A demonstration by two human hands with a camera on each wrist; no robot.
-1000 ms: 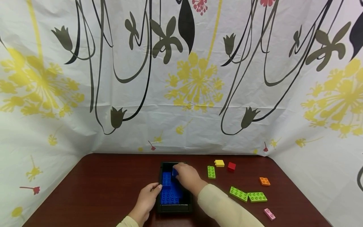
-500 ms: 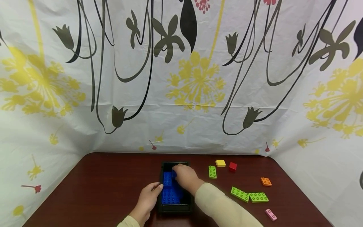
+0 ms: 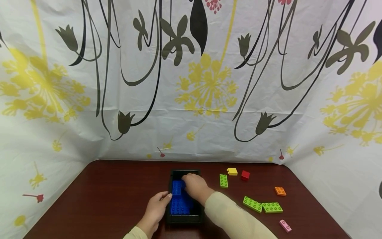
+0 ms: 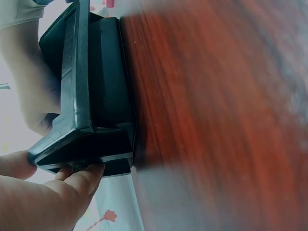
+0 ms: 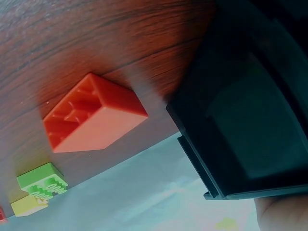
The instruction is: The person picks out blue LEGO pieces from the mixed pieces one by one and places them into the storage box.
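Left hand (image 3: pixel 156 209) set against the left wall of the black tray (image 3: pixel 184 218), thumb and fingers clamped on that rim near its middle; right hand (image 3: pixel 194 188) down inside the tray at its far end, fingers curled over the blue bricks (image 3: pixel 178 202), whether pinching one or only pressing hidden by the hand itself; tray standing lengthwise near the front middle of the bench (image 3: pixel 104 196), blue bricks packed flat across most of its floor, a dark strip of bare floor showing at the far end; left of the tray, wide bare wood out to the bench edge; right of the tray, loose bricks well apart from each other: a green brick (image 3: pixel 223 181) just beside the right forearm, a yellow brick (image 3: pixel 231 171) and a red brick (image 3: pixel 245 175) further back, two long green bricks (image 3: pixel 262 205) end to end, an orange brick (image 3: pixel 280 191) near the right edge, a pink brick (image 3: pixel 285 225) near the front corner; flowered curtain (image 3: pixel 191 83) closing the back and both sides of the bench.
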